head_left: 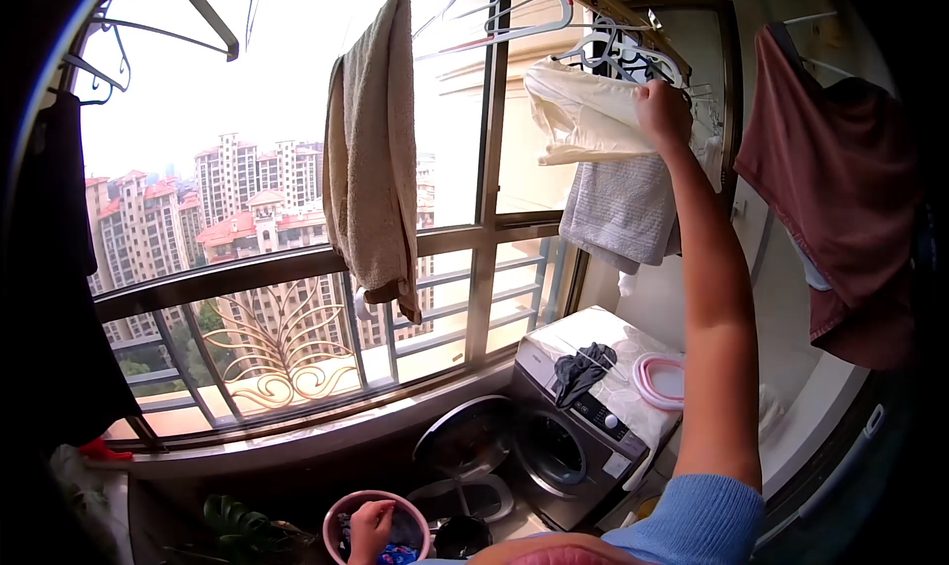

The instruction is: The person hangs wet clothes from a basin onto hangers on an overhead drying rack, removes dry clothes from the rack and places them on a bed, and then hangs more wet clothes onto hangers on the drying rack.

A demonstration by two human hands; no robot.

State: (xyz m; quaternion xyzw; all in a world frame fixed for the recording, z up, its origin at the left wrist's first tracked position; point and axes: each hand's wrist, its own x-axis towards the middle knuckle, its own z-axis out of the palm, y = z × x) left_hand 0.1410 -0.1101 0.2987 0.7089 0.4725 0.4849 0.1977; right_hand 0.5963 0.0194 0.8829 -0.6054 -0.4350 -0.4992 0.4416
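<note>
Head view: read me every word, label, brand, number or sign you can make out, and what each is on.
No text is legible.
Control panel of the washing machine: markings too small to read.
Pale label on its front: too small and blurred.
Cream garment: no writing visible.

Pink bucket point(329, 527) cut off at bottom, blue cloth point(399, 553) partly behind left hand point(370, 527), dark garment point(69, 298) half-lost in far-left shadow
</note>
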